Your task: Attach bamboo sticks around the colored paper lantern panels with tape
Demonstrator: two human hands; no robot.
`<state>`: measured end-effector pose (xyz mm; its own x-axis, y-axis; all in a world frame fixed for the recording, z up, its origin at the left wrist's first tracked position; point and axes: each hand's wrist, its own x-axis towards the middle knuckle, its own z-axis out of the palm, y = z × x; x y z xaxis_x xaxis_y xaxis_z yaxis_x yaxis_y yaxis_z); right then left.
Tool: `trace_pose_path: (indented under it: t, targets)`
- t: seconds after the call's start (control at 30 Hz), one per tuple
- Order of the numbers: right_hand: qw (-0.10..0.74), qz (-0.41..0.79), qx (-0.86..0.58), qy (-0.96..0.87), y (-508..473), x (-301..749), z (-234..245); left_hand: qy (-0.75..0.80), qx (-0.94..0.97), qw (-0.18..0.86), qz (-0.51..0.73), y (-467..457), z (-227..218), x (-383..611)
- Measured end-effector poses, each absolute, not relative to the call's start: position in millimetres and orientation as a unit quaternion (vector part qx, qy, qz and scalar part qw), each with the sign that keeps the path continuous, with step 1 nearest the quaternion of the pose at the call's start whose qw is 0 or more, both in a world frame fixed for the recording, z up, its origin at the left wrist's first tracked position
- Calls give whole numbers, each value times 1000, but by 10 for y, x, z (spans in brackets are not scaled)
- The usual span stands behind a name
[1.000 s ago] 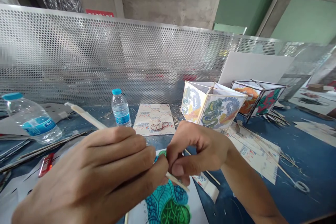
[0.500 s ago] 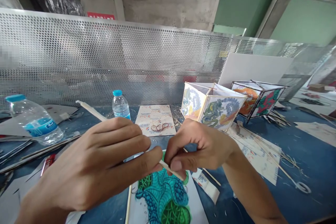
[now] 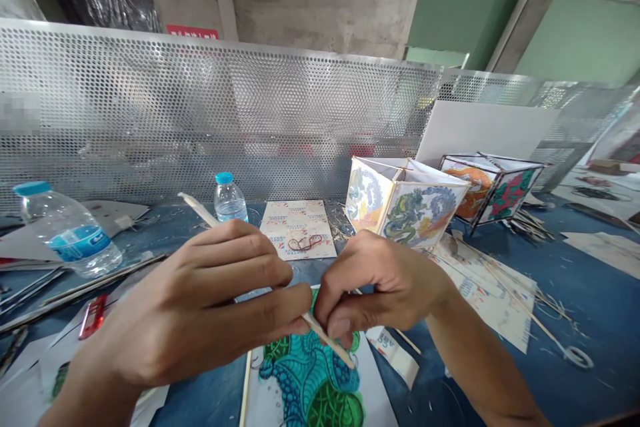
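Note:
My left hand (image 3: 215,307) is closed around a thin pale wooden stick (image 3: 333,345), its fingers bent over the top. One end of the stick pokes out up and left beyond the knuckles; the other slants down to the right. At that lower part, my right hand (image 3: 383,283) pinches the stick with thumb and curled fingers. Beneath both hands lies a white sheet (image 3: 320,373) with a blue and green scaly pattern. A pale strip runs along its left edge. My hands hide the sheet's upper part and the stick's middle.
Two water bottles (image 3: 80,240) (image 3: 230,199) stand at the left. Painted paper lanterns (image 3: 420,210) (image 3: 500,190) are at the right, near scattered sticks and a white tape ring (image 3: 579,357). Behind is a perforated metal screen (image 3: 280,107). A red tool (image 3: 93,317) lies by my left wrist.
The stick has slid down and to the right through my left hand: its upper end shows less and its lower tip reaches further over the sheet. Both hands have shifted slightly right.

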<state>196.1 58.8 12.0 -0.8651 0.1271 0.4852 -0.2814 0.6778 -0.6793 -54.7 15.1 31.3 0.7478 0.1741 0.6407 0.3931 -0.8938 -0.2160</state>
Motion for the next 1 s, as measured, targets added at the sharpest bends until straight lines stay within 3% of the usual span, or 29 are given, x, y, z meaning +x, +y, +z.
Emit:
trace_pose_path:
  t: [0.2, 0.47, 1.0]
  targets:
    - [277, 338, 101, -894, 646, 1929, 63, -94, -948, 111, -282, 186, 307, -534]
    - [293, 322, 74, -897, 621, 1932, 35, -94, -950, 103, -278, 266, 280, -546]
    - [306, 287, 68, -906, 562, 1900, 70, -94, -923, 102, -358, 236, 144, -425]
